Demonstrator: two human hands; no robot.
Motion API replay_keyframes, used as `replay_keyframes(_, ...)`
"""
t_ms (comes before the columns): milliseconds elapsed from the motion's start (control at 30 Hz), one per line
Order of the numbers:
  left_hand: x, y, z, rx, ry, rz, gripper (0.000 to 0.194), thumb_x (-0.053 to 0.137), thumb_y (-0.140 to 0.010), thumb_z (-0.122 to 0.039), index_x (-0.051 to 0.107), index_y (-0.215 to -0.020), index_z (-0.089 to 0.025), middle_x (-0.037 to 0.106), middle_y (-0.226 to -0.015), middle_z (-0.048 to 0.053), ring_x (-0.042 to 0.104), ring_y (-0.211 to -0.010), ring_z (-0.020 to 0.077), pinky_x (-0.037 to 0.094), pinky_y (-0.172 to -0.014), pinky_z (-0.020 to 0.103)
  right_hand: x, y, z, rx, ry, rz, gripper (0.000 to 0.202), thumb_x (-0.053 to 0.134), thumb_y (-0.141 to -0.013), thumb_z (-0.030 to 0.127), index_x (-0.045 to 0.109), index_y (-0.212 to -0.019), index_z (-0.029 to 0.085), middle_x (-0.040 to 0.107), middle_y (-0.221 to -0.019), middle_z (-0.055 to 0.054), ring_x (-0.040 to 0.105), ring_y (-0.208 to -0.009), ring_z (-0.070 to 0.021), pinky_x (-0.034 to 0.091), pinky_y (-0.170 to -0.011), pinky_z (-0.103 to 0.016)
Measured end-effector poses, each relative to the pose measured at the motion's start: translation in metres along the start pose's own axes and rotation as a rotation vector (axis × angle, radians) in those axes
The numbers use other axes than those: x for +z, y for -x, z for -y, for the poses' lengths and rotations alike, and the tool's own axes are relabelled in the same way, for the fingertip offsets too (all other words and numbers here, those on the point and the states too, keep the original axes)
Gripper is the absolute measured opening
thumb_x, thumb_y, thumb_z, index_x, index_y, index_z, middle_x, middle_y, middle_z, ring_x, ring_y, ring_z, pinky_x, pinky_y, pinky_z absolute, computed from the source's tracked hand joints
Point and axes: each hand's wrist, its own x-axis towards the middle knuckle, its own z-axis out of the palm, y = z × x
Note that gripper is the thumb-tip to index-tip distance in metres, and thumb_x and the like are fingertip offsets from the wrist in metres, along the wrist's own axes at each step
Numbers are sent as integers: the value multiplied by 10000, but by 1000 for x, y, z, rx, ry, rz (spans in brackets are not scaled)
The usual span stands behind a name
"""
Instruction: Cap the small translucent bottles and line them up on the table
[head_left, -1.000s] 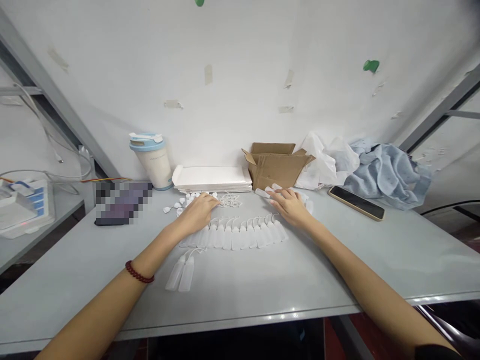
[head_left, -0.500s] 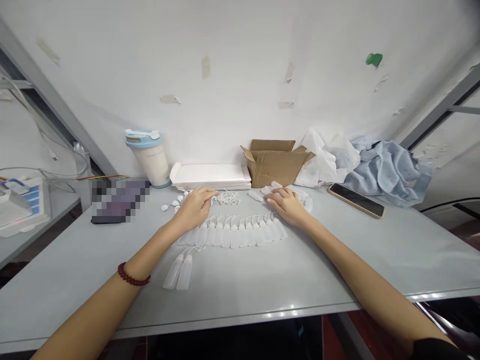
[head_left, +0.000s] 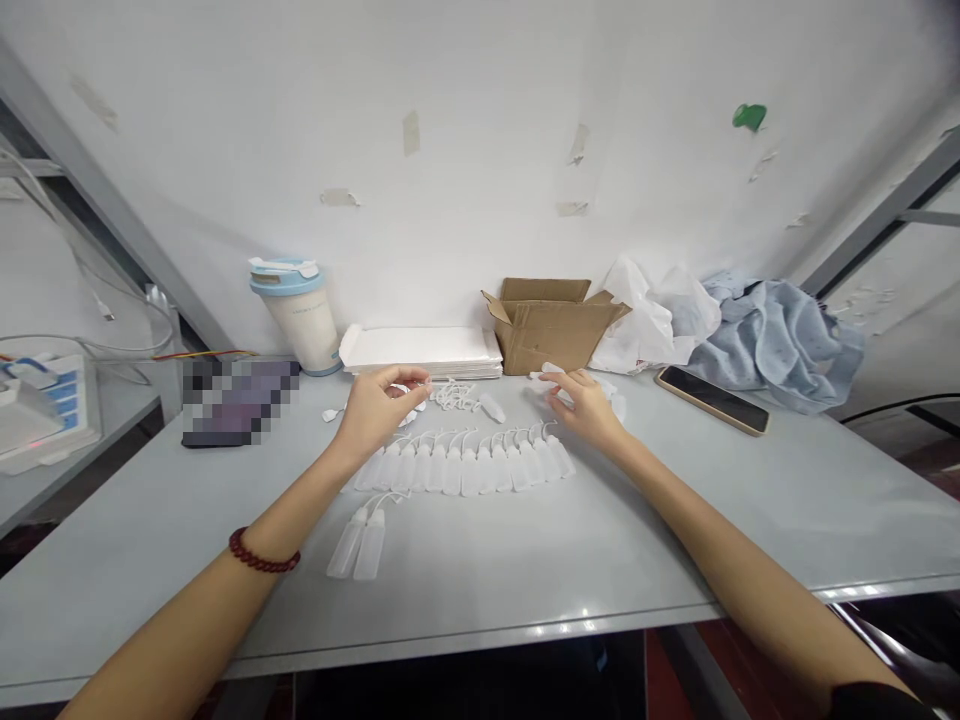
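My left hand (head_left: 382, 400) is closed in a pinch just left of a pile of white strings (head_left: 455, 396); whatever sits between the thumb and fingertips is too small to make out. Small white caps or tags (head_left: 409, 408) lie partly hidden beneath it. My right hand (head_left: 585, 405) has thumb and index finger apart above a heap of translucent plastic pieces (head_left: 616, 400). One loose translucent piece (head_left: 492, 407) rests between the hands. Nearer to me is a row of translucent tubes (head_left: 469, 470) with white strings; two more stringed tubes (head_left: 367, 545) lie front left.
Along the wall stand a cup with a blue lid (head_left: 296, 320), a stack of white cards or envelopes (head_left: 420, 352), an open cardboard box (head_left: 555, 335) and a white plastic bag (head_left: 652, 320). A phone (head_left: 712, 400) and blue cloth (head_left: 780, 345) lie right; a pixelated dark object (head_left: 240, 405) lies left.
The left hand has drawn slightly left, its pinch now raised off the strings. A loose translucent piece has shifted left, away from the heap. My right hand's fingers have lifted and curled.
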Motion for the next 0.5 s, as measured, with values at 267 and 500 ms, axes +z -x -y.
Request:
replay_keyframes(267,2,15,-25,-144,345,232,212,739,-703,-281,692,-874,-165,679,-779,9,621,-690,124,502,-711,260,-19,3,38,-171,-57,-304,119,569,-830,193,594,-946,204,566,-644,-9,557,-690,-204,464,-667,-333)
replay_keyframes(500,8,27,-32,-258,562,429,133,738,-718,-246,728,-834,-182,697,-766,3,641,-713,112,510,-763,254,-20,14,76,-369,-193,-221,117,552,-824,154,536,-928,206,615,-972,-98,601,-863,-214,509,-730,-363)
